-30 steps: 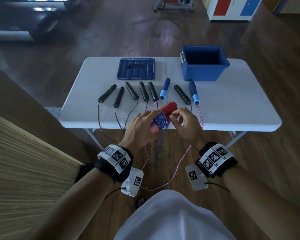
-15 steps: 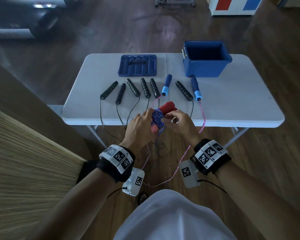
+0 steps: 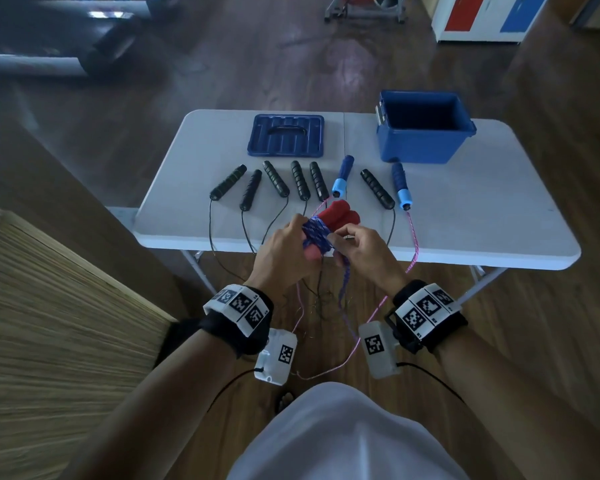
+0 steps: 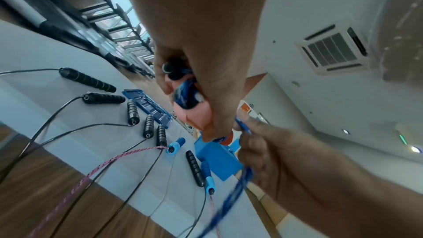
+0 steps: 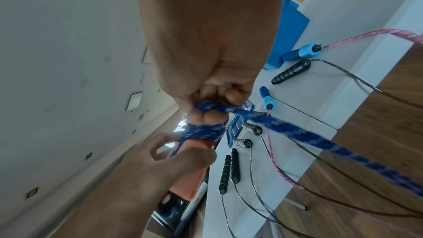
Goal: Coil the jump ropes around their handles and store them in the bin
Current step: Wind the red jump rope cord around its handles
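My left hand [image 3: 284,251] grips a pair of red foam handles [image 3: 336,216] held together just above the table's near edge, with blue braided rope [image 3: 317,233] wound round their middle. In the left wrist view the red handles [image 4: 194,113] sit inside my curled fingers. My right hand [image 3: 361,247] pinches the loose blue rope [image 5: 283,126], which trails down toward the floor. The open blue bin [image 3: 423,129] stands at the table's far right.
Several black handles [image 3: 274,180] and two blue handles [image 3: 342,176] lie in a row on the white table [image 3: 482,216], their cords and a pink rope [image 3: 413,237] hanging over the near edge. The blue lid [image 3: 286,135] lies at the back.
The right hand has moved from the top of the handles down to their lower right, carrying the blue rope round them. The left hand keeps its hold.
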